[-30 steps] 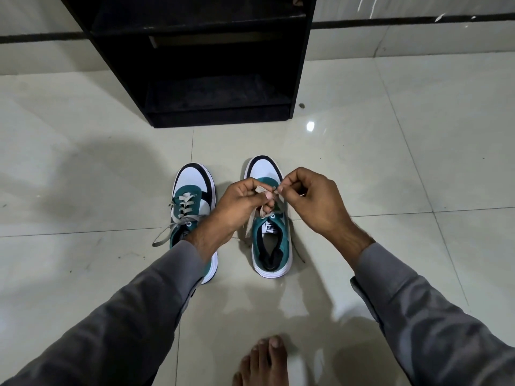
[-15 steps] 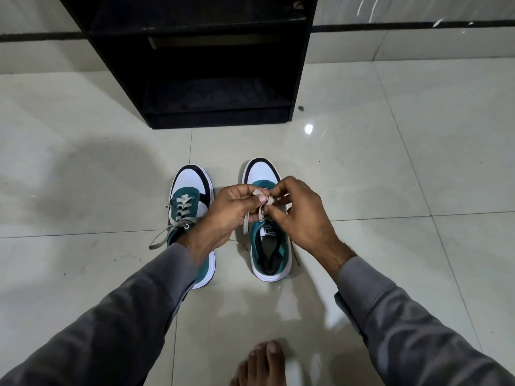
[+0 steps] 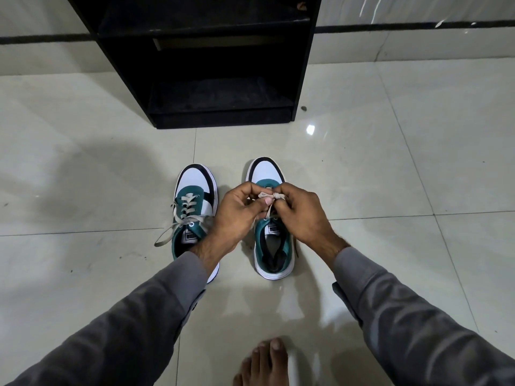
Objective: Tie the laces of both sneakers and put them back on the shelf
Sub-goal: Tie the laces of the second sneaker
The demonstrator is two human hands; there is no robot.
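Observation:
Two white, teal and black sneakers stand side by side on the tiled floor, toes pointing away. The left sneaker (image 3: 195, 196) has loose grey laces trailing off to its left side. Over the right sneaker (image 3: 271, 246) my left hand (image 3: 237, 215) and my right hand (image 3: 302, 215) meet, both pinching its beige lace (image 3: 271, 196), which is wrapped into a small loop between the fingertips. My left wrist hides the left sneaker's heel. The black shelf (image 3: 220, 79) stands just beyond the shoes, its bottom compartment holding nothing.
Glossy pale floor tiles (image 3: 390, 176) surround the shoes. My bare foot (image 3: 264, 363) rests at the bottom edge. A wall with a dark stripe (image 3: 418, 25) runs behind the shelf. A small dark speck (image 3: 303, 108) lies by the shelf's right corner.
My hands have drawn closer together over the right sneaker and worked the lace into a tighter wrap. The view has shifted slightly downward. The left sneaker has not moved.

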